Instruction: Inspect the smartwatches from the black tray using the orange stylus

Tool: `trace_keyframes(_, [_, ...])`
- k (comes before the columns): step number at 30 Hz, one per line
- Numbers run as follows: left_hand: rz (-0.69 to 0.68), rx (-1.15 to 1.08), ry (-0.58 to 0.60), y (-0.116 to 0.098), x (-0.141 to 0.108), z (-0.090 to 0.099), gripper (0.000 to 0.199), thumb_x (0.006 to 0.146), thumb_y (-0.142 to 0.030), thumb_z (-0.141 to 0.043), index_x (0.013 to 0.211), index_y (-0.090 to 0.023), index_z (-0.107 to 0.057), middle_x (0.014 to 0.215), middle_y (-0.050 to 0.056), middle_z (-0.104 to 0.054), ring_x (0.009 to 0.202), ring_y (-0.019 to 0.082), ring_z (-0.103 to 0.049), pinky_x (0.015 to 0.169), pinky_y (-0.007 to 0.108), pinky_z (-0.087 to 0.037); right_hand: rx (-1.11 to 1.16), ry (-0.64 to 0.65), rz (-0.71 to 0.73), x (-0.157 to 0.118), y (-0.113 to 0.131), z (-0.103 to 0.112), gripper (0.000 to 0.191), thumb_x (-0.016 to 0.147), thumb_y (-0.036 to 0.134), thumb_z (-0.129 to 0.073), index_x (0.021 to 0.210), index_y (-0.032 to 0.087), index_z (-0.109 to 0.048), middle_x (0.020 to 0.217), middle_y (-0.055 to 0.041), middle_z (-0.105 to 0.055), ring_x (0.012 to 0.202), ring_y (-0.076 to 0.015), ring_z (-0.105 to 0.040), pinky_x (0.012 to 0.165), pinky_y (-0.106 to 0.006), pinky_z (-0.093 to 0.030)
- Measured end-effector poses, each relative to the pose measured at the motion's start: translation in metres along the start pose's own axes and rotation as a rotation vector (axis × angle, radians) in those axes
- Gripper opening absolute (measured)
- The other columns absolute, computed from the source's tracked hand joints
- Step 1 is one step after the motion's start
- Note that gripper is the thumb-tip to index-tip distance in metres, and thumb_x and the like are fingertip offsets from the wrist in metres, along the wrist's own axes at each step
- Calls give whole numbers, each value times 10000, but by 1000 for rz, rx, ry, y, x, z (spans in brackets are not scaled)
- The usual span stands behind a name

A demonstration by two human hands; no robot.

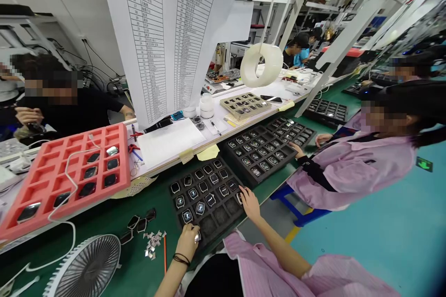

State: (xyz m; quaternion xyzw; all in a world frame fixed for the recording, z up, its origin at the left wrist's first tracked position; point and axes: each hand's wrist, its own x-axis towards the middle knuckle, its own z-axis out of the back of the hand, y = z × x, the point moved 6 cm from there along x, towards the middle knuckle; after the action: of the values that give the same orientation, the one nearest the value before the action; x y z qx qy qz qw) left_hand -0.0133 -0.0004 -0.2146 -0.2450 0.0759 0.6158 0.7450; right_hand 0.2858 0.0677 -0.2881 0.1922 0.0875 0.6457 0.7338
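Note:
A black foam tray (220, 216) lies on the green bench mat, its cells holding square smartwatch bodies with dark screens. My left hand (187, 241) is at the tray's near edge, pinching a small silver piece (197, 237) over a cell. My right hand (249, 202) is at the tray's right corner, fingers closed on a watch body (239, 197). Several cells near my hands hold no watch. A heap of small silver pieces (152, 243) lies on the mat to the left of the tray.
A co-worker's hand (296, 150) touches a second black tray of watches to the right. A pink foam tray (64, 176) lies at left, beside dark watch frames (135, 223) and a desk fan (85, 267). A raised white shelf (167, 162) runs behind.

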Motion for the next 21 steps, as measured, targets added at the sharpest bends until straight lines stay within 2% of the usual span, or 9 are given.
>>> trace_keyframes(6, [31,128,34,-10,1,-8,580,735,80,-477,1240,-193,-558,1152,110,-618,1132,233,-540,914,309,-441,5,0,-7,0,-1,0,469,975,363,-218,1344,270,-493,1277,-95,-551,1115,-245,-541,871,-377,-467])
trace_keyframes(11, [112,172,32,-6,2,-12,485,821,61,-398,1225,-152,-563,1049,166,-632,1017,260,-610,816,330,-475,35,3,6,-2,-3,1,470,972,364,-229,1347,259,-492,1284,-102,-544,1123,-249,-535,890,-379,-459])
trace_keyframes(17, [126,127,8,-2,-1,-9,532,751,41,-523,1238,-174,-546,1044,140,-640,1028,264,-611,862,344,-455,86,2,1,-4,-2,3,486,965,390,-224,1335,251,-507,1272,-119,-548,1119,-273,-537,896,-410,-452])
trace_keyframes(21, [122,44,-30,4,-7,-5,462,715,-32,-601,1156,-170,-586,1058,124,-654,1032,264,-616,875,330,-453,146,-3,-16,-4,-2,5,498,957,411,-214,1309,251,-529,1247,-127,-558,1102,-292,-546,892,-448,-447])
